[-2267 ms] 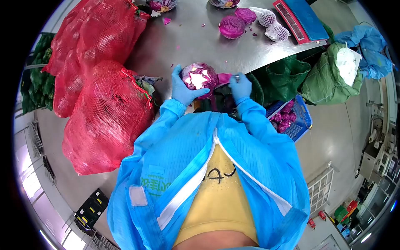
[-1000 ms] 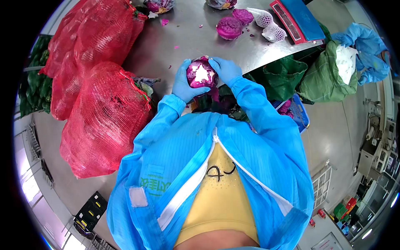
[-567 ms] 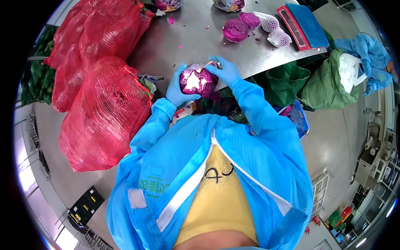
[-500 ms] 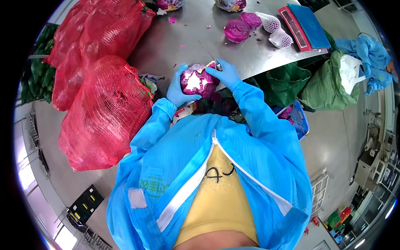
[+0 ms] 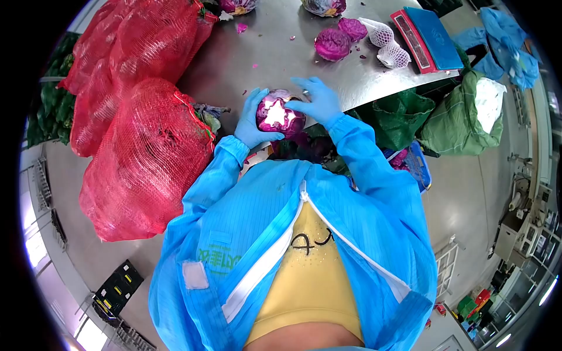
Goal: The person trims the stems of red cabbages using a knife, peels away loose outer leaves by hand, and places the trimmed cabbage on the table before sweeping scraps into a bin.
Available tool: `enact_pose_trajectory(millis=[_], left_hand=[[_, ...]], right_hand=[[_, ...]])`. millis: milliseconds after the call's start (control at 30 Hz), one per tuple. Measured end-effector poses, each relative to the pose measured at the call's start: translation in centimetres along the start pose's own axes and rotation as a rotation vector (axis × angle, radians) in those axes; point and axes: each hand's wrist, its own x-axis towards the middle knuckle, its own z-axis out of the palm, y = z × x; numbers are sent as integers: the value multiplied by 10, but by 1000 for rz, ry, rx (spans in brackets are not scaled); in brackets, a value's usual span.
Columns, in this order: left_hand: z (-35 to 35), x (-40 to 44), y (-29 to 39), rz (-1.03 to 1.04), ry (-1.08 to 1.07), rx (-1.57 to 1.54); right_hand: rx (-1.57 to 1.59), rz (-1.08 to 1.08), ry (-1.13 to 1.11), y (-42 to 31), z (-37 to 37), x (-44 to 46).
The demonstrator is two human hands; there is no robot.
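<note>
My left hand [image 5: 252,124], in a blue glove, wraps round the left side of a red cabbage [image 5: 284,121] at the table's front edge. The cabbage's pale, star-shaped cut stem end faces up. On its right side, my gloved right hand [image 5: 322,104] rests its thumb against the leaves, with the fingers raised above. A small shiny bit of a knife [image 5: 305,92] shows at those fingers; most of it is hidden. Dark purple leaves [image 5: 304,146] lie below the cabbage, partly covered by my sleeves.
Red mesh sacks [image 5: 146,158] bulge on the left. On the metal table [image 5: 263,52] are a trimmed red cabbage [image 5: 332,44], white foam nets [image 5: 393,55] and a blue-and-red box-like item [image 5: 430,41]. Right of me stand a green sack [image 5: 468,123] and a blue basket [image 5: 420,167].
The thin blade seen above my right hand no longer shows, and its fingers have lifted off the cabbage. The pale stem end looks trimmed at its right. A person in blue at right has shifted.
</note>
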Motion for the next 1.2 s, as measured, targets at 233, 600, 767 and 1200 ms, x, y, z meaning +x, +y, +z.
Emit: enact_pose_trajectory(millis=[233,600,767,1200], left_hand=[[-2,4,2,-30,-52,-110],[-11,2,7,-43,-69,-35],[-7,1,-2,-5,-72,-64],[-8,1,-3,-45,-81,-198]], right_hand=[[-210,-243,-115,0,9,17],[-337,198,-64,71,17,10],[276,289,-224,24,7,14],[-435,70,7,79,10,29]])
